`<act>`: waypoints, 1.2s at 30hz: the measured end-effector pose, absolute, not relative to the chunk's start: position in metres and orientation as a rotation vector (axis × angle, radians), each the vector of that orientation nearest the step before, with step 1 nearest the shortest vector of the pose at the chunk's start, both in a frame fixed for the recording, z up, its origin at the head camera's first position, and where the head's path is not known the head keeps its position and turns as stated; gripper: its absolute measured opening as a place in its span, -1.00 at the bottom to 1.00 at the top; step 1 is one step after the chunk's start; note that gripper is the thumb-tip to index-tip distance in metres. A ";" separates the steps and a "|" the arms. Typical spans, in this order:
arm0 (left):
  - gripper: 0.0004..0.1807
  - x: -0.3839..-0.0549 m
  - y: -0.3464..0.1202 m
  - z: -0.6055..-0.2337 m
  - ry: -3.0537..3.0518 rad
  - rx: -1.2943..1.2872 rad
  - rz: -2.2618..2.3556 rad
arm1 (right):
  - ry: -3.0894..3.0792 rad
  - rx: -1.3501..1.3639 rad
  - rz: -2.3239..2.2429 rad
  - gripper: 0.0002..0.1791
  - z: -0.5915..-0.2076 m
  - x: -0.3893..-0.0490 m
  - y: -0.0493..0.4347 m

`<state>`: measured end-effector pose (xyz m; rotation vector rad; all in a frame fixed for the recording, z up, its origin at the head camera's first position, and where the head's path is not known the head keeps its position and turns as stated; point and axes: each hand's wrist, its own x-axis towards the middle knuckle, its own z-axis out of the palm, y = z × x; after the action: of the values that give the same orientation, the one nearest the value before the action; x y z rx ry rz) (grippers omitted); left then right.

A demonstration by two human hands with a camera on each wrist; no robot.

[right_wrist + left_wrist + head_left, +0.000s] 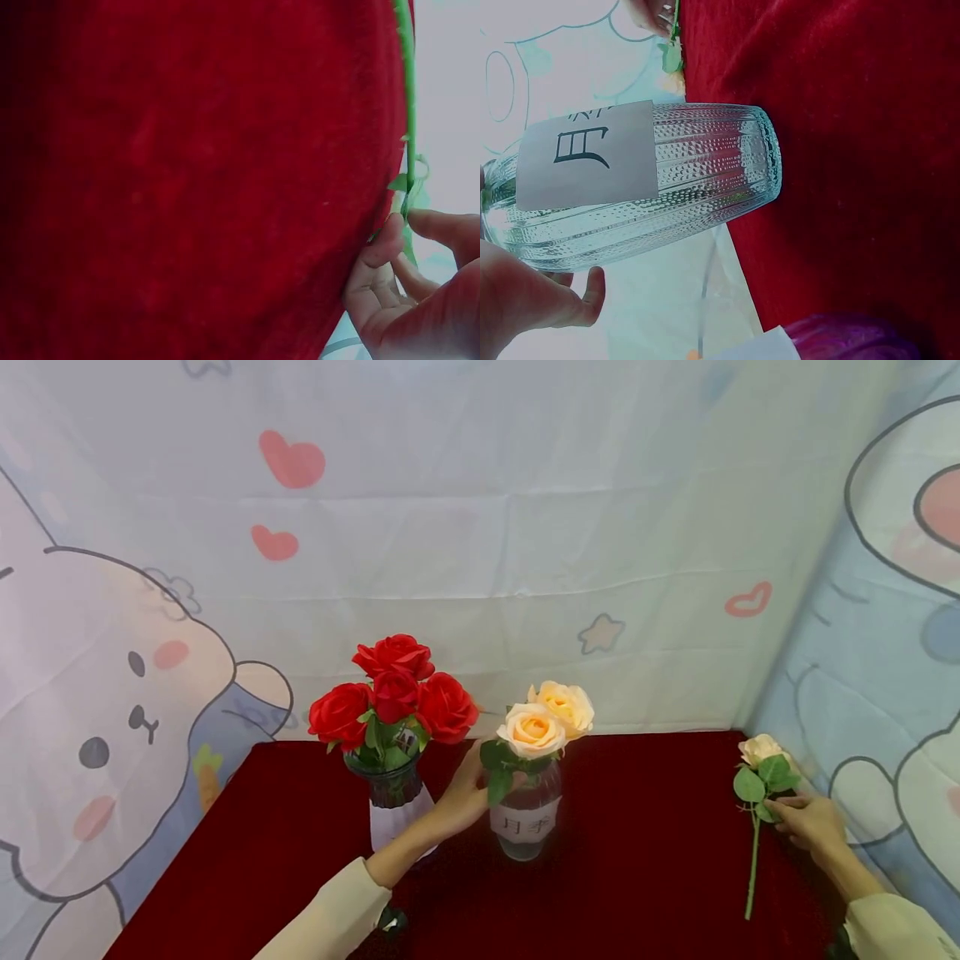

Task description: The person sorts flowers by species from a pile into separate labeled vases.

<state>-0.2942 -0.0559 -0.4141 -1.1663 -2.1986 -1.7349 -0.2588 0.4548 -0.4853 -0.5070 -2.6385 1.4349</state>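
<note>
My left hand (463,793) grips a clear ribbed glass vase (705,161) near its neck, with part of the hand hidden behind leaves. Two peach-yellow roses (534,732) stand in this vase, which bears a white paper label (525,822) with dark characters. Over at the right side of the table, my right hand (813,827) pinches a single pale peach rose (761,750) between thumb and fingers just below the bloom, around its leaves. Its bare green stem (409,90) points down toward the near edge in the head view.
Left of the clear vase stands a darker vase (395,789) with a white label, holding several red roses (396,693). Dark red cloth (637,843) covers the table. Cartoon-printed curtains (525,552) hang behind it and at both sides.
</note>
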 end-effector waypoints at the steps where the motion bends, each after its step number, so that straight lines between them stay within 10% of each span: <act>1: -0.35 -0.295 -0.056 -0.414 -2.204 -1.165 -1.731 | -2.646 -0.507 1.424 -0.40 -0.487 -0.259 0.456; 13: -0.30 -0.291 -0.057 -0.414 -2.271 -1.106 -1.744 | -2.784 -0.400 1.311 -0.19 -0.492 -0.267 0.454; 36: -0.29 -0.291 -0.057 -0.412 -2.308 -1.071 -1.751 | -2.676 -0.398 1.701 -0.58 -0.481 -0.272 0.450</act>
<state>-0.2913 -0.0575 -0.4117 -1.0712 -2.3079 -1.7513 -0.2718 0.4504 -0.4808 -0.3983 -2.6760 1.7008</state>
